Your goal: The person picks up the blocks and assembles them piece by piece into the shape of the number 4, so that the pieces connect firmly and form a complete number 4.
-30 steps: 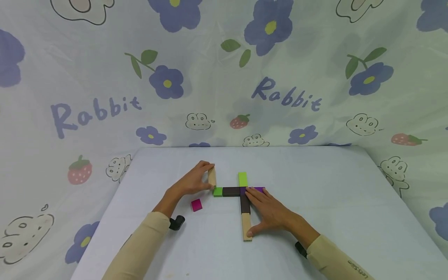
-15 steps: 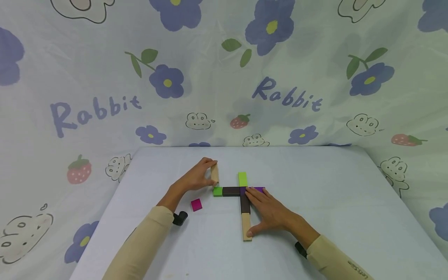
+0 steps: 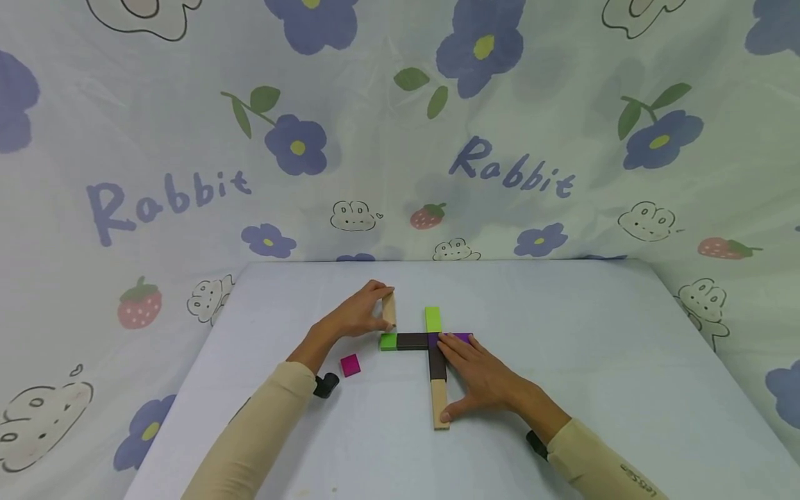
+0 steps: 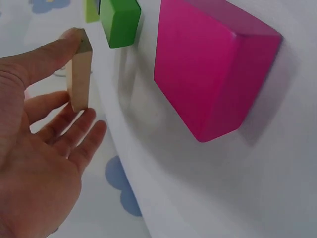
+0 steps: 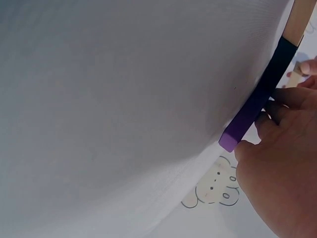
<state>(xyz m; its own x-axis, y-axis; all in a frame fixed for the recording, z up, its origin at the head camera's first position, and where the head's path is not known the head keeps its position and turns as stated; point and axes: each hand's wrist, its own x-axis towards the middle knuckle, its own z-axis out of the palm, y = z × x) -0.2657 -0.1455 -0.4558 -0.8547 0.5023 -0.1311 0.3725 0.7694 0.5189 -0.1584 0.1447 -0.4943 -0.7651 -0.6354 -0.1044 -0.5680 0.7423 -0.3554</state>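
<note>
My left hand (image 3: 356, 314) pinches a plain wooden block (image 3: 389, 310) between thumb and fingertips, just behind the green cube (image 3: 389, 342). That cube ends a flat cross of blocks, touching a dark block (image 3: 412, 341). A lime block (image 3: 433, 319) forms the far arm, and a purple block (image 3: 464, 337) the right one. Toward me run another dark block (image 3: 437, 364) and a second wooden block (image 3: 440, 399). My right hand (image 3: 486, 380) rests along the cross, fingers on the purple part, thumb at the near wooden block; it partly covers the purple.
A magenta cube (image 3: 351, 365) lies apart, left of the cross, and looms large in the left wrist view. A white cloth covers the table (image 3: 600, 326). Behind it hangs a printed curtain (image 3: 387, 153). Black cameras (image 3: 326, 385) sit at both wrists.
My left hand has moved slightly right and away from me with the wooden block, leaving a gap to the green cube. The right hand and the cross have stayed put.
</note>
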